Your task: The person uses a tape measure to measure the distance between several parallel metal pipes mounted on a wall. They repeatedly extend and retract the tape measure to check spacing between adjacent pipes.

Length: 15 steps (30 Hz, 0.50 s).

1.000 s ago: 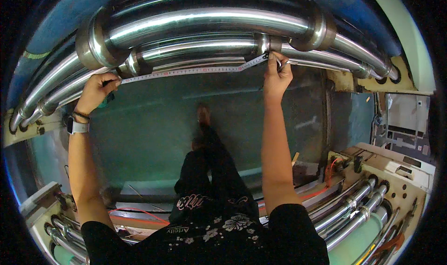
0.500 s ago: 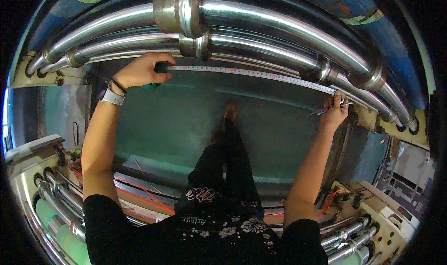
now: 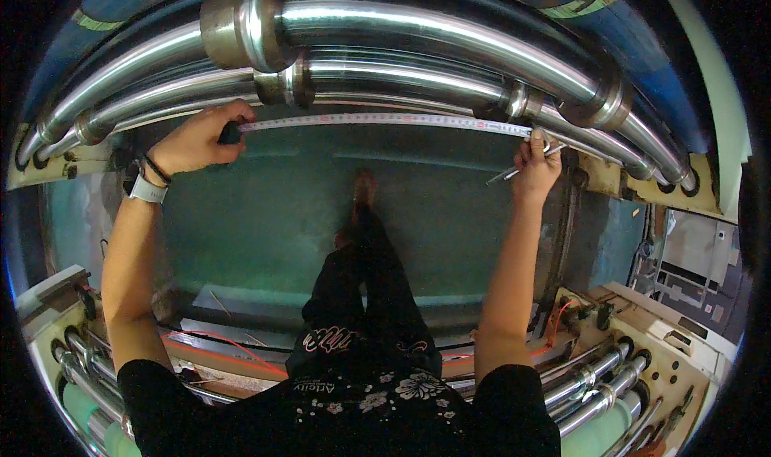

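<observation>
A tape measure's pale blade (image 3: 361, 119) stretches across in front of the chrome shafts, bowed by the lens. My left hand (image 3: 191, 144) is closed around its dark case (image 3: 231, 132), which the fingers partly cover. At the blade's other end, my right hand (image 3: 538, 169) pinches the tip between thumb and finger. That same hand also keeps a thin metal rod-like tool (image 3: 503, 176) in its grip, sticking out on both sides; its exact kind cannot be made out. The nearest shaft (image 3: 385, 70) lies just beyond the blade, with a steel collar (image 3: 283, 86) on it.
A thicker chrome shaft (image 3: 434, 19) with a wide collar (image 3: 245, 25) runs farther back. Cream machine frames (image 3: 675, 324) with more shafts (image 3: 602, 373) stand at both lower sides. An orange cable (image 3: 233, 344) runs behind my legs. I stand on a dark greenish floor (image 3: 265, 216).
The whole view has shifted, so the shafts and both hands appear farther left. The tape stays stretched between my hands, and both keep their hold.
</observation>
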Each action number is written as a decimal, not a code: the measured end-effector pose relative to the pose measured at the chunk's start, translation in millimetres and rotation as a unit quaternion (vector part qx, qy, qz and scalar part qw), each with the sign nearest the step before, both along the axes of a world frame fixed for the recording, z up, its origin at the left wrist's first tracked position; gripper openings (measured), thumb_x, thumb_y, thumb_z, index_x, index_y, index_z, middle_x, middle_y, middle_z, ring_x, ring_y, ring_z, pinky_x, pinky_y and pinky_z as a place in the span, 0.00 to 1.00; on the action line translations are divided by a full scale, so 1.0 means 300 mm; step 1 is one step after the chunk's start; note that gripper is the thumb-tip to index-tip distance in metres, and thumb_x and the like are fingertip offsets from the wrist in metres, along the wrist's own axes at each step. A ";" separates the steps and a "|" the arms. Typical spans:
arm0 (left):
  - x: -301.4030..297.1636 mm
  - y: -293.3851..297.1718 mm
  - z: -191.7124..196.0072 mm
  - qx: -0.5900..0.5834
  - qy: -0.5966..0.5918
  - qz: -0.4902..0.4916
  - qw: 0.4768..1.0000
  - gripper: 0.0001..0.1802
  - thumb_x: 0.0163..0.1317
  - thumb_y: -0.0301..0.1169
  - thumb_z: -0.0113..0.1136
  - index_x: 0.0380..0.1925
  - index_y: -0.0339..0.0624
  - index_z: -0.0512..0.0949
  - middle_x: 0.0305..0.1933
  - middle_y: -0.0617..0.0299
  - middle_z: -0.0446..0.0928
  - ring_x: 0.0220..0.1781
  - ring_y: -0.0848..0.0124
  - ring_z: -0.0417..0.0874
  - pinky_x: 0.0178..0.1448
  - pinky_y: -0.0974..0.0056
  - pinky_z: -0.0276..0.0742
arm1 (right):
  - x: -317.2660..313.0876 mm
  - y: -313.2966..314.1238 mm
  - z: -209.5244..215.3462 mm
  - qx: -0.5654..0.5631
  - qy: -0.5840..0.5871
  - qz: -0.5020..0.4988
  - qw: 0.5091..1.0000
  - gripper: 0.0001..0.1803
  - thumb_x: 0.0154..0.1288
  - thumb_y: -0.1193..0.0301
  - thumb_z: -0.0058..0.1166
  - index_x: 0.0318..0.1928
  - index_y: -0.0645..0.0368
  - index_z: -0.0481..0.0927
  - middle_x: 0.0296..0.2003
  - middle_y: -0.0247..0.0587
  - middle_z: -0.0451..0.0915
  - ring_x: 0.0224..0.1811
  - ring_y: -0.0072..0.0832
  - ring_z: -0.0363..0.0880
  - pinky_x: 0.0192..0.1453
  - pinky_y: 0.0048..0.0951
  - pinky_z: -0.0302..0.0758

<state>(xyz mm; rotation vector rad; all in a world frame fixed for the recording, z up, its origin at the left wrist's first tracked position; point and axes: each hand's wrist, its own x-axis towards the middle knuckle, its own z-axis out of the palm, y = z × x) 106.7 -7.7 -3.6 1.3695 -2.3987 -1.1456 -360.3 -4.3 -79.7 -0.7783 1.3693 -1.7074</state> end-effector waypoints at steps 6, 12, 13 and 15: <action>-0.015 -0.087 -0.053 -0.060 -0.015 -0.012 0.998 0.12 0.53 0.29 0.58 0.36 0.37 0.71 0.25 0.56 0.71 0.28 0.70 0.73 0.34 0.67 0.67 | 0.100 -0.041 -0.005 -0.034 0.073 -0.024 0.997 0.06 0.58 0.71 0.54 0.35 0.58 0.73 0.20 0.26 0.68 0.17 0.11 0.60 0.17 0.14 0.58; -0.059 -0.127 -0.046 0.001 0.007 0.041 0.999 0.06 0.58 0.28 0.52 0.31 0.36 0.73 0.24 0.60 0.71 0.27 0.73 0.70 0.32 0.68 0.66 | 0.070 -0.094 -0.063 -0.115 0.199 -0.083 0.970 0.05 0.59 0.71 0.53 0.34 0.57 0.73 0.21 0.25 0.69 0.18 0.11 0.59 0.17 0.14 0.54; -0.049 -0.125 -0.058 -0.015 0.008 0.051 0.999 0.08 0.60 0.30 0.50 0.30 0.36 0.74 0.22 0.60 0.71 0.26 0.74 0.70 0.32 0.68 0.66 | 0.068 -0.094 -0.072 -0.098 0.227 -0.085 0.965 0.05 0.59 0.70 0.53 0.34 0.57 0.73 0.22 0.25 0.70 0.19 0.11 0.59 0.18 0.14 0.55; -0.040 -0.122 -0.066 -0.045 -0.004 0.066 0.997 0.09 0.60 0.30 0.51 0.28 0.35 0.73 0.19 0.60 0.68 0.23 0.74 0.68 0.29 0.68 0.64 | 0.083 -0.096 -0.088 -0.088 0.226 -0.088 0.966 0.05 0.59 0.70 0.53 0.34 0.56 0.73 0.22 0.25 0.70 0.19 0.11 0.60 0.18 0.14 0.55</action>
